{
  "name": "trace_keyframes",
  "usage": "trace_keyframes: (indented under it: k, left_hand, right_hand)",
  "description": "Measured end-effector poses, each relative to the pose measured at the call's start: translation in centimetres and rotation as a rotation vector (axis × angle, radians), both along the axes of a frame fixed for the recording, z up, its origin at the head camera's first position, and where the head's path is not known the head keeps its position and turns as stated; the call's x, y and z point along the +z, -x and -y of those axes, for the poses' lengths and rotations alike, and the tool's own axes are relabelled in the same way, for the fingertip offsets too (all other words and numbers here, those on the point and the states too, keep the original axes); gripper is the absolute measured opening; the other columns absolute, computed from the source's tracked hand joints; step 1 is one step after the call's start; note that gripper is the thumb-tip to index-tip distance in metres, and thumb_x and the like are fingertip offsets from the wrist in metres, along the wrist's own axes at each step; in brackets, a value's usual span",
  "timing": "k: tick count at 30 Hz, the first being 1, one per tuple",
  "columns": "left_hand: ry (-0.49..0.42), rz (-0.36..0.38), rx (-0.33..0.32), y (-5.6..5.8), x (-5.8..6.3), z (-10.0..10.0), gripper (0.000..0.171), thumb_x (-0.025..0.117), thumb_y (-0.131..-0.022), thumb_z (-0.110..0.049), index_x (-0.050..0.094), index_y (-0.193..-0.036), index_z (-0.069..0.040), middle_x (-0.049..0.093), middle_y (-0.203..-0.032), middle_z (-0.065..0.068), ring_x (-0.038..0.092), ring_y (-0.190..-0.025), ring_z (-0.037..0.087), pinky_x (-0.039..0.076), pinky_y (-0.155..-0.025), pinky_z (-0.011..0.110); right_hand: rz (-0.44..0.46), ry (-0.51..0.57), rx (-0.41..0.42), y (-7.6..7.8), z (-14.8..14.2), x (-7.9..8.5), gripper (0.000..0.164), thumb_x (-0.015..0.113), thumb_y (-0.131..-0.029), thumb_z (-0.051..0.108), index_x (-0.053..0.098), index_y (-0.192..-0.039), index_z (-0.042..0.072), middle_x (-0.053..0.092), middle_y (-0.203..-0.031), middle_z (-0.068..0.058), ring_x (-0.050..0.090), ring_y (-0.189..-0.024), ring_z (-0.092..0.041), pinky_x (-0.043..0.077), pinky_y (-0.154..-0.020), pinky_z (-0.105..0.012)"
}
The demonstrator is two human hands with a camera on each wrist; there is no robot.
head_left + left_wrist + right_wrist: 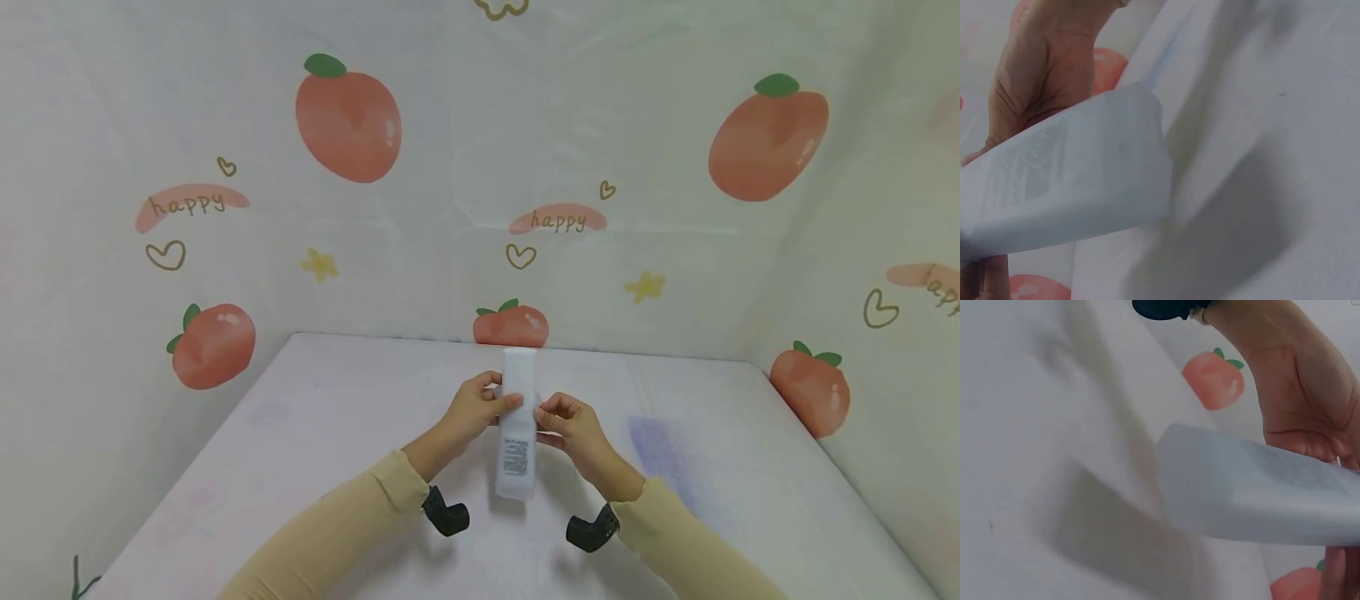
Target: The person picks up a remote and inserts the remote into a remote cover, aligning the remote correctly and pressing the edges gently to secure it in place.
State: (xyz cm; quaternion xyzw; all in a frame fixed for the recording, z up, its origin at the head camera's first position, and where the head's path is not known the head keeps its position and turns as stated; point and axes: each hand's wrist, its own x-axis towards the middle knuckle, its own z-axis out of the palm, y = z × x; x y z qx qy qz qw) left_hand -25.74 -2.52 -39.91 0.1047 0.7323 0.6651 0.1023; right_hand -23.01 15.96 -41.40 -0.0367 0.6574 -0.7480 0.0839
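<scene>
A long, narrow white box [517, 417] with a block of small dark print on its lower face is held up over the table, tilted, its lower end toward me. My left hand [474, 410] grips it from the left side, thumb across the front face and fingers behind. On the other side my right hand [570, 423] pinches the box's right edge between thumb and fingers. In the left wrist view the box [1104, 169] shows its blunt lower end, with the right hand [1050, 75] beyond it. The right wrist view has the box [1241, 487] below the left hand [1304, 381].
The table [360, 392] has a white cloth with a faint purple patch [660, 454] on the right. A white curtain printed with fruit [348, 125] stands behind and beside it. Black wrist cameras [446, 512] hang under both wrists.
</scene>
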Motion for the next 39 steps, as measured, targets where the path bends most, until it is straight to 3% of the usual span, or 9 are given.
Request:
trace_keyframes:
  k: [8, 14, 18, 25, 34, 39]
  left_hand:
    - [0.006, -0.011, 0.004, -0.2, 0.0, -0.1, 0.034, 0.069, -0.091, -0.016, 0.054, -0.115, 0.003, 0.07, -0.096, 0.017, 0.064, -0.078, 0.012, 0.058, -0.073, 0.031]
    - [0.074, -0.037, -0.006, 0.1, 0.2, -0.1, 0.034, 0.068, -0.091, -0.017, 0.057, -0.117, 0.003, 0.07, -0.089, 0.017, 0.065, -0.075, 0.014, 0.059, -0.071, 0.033]
    - [0.105, -0.05, -0.022, 0.5, 0.9, 0.0, 0.036, 0.069, -0.091, -0.019, 0.058, -0.118, 0.003, 0.071, -0.09, 0.017, 0.067, -0.076, 0.016, 0.059, -0.071, 0.034]
    - [0.136, -0.044, -0.078, 0.7, 1.9, 0.1, 0.038, 0.07, -0.09, -0.019, 0.057, -0.117, 0.005, 0.07, -0.094, 0.019, 0.068, -0.078, 0.018, 0.06, -0.07, 0.036]
    - [0.168, -0.009, -0.072, 0.9, 2.4, 0.7, 0.038, 0.071, -0.089, -0.02, 0.06, -0.115, 0.005, 0.069, -0.095, 0.016, 0.067, -0.076, 0.017, 0.06, -0.069, 0.037]
    - [0.141, 0.025, -0.066, 0.9, 2.0, 0.9, 0.037, 0.071, -0.089, -0.019, 0.061, -0.114, 0.006, 0.07, -0.093, 0.016, 0.067, -0.075, 0.016, 0.06, -0.069, 0.036]
  right_hand:
    - [-0.029, 0.045, -0.143, -0.3, 1.0, -0.2, 0.025, 0.058, -0.093, -0.004, 0.056, -0.075, 0.013, 0.057, -0.081, 0.003, 0.062, -0.071, -0.007, 0.057, -0.07, -0.023]
    - [-0.059, -0.053, -0.199, -0.3, 1.5, 0.3, 0.005, 0.056, -0.093, -0.005, 0.056, -0.088, -0.003, 0.056, -0.079, 0.001, 0.058, -0.071, -0.008, 0.054, -0.067, -0.02]
    - [-0.057, -0.099, -0.22, 0.2, 1.7, 0.9, 0.008, 0.054, -0.095, -0.004, 0.054, -0.094, -0.012, 0.057, -0.075, 0.001, 0.056, -0.07, -0.007, 0.053, -0.065, -0.018]
    - [-0.029, -0.05, -0.265, 1.2, 2.0, 1.2, 0.007, 0.05, -0.096, -0.006, 0.052, -0.09, -0.009, 0.053, -0.072, 0.001, 0.053, -0.069, -0.007, 0.051, -0.064, -0.017]
    - [-0.013, -0.037, -0.272, 1.9, 2.6, 2.0, 0.009, 0.047, -0.098, -0.005, 0.051, -0.094, -0.012, 0.051, -0.078, -0.003, 0.052, -0.071, -0.009, 0.05, -0.064, -0.017]
    - [-0.009, -0.075, -0.268, 2.1, 2.6, 2.2, 0.008, 0.048, -0.097, -0.006, 0.052, -0.092, -0.012, 0.052, -0.079, -0.004, 0.053, -0.069, -0.009, 0.051, -0.063, -0.017]
